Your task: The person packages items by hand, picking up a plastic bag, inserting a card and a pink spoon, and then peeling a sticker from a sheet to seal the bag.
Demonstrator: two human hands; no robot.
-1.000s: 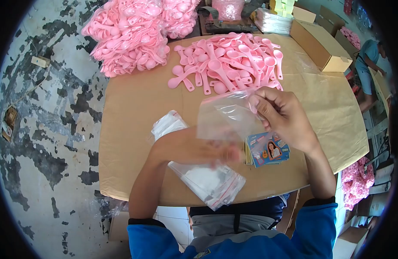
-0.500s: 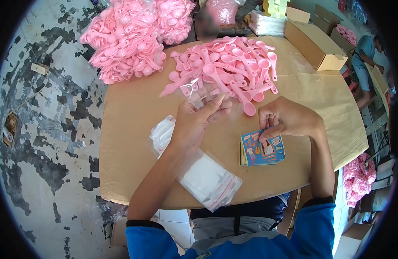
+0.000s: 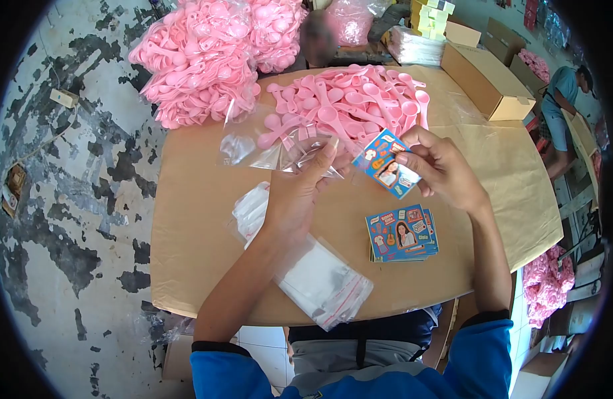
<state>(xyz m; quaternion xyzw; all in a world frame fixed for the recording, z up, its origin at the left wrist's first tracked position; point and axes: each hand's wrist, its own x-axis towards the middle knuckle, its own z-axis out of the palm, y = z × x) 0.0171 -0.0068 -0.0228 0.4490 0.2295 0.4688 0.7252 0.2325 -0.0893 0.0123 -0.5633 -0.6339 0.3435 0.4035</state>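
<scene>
My left hand point(image 3: 300, 189) is closed on a clear plastic bag point(image 3: 273, 154), which spreads out to the left over the table. Between the thumb and fingers of my right hand point(image 3: 446, 169) is a blue printed card point(image 3: 388, 163), tilted and close to the bag's right side. Below it on the table lies a stack of the same cards point(image 3: 403, 234). A pile of flat clear bags point(image 3: 323, 279) rests under and beside my left forearm. Just beyond both hands is a heap of loose pink measuring spoons point(image 3: 349, 100).
Large bags of pink spoons point(image 3: 193, 66) stand at the table's back left. A cardboard box point(image 3: 489, 80) sits at the back right, near a stack of white packets point(image 3: 416, 46). Another person point(image 3: 562, 100) is at the far right. Brown paper point(image 3: 206, 266) covers the table.
My right hand has lifted a card off the stack and brought it up and left towards the bag. The bag in my left hand now spreads further to the left.
</scene>
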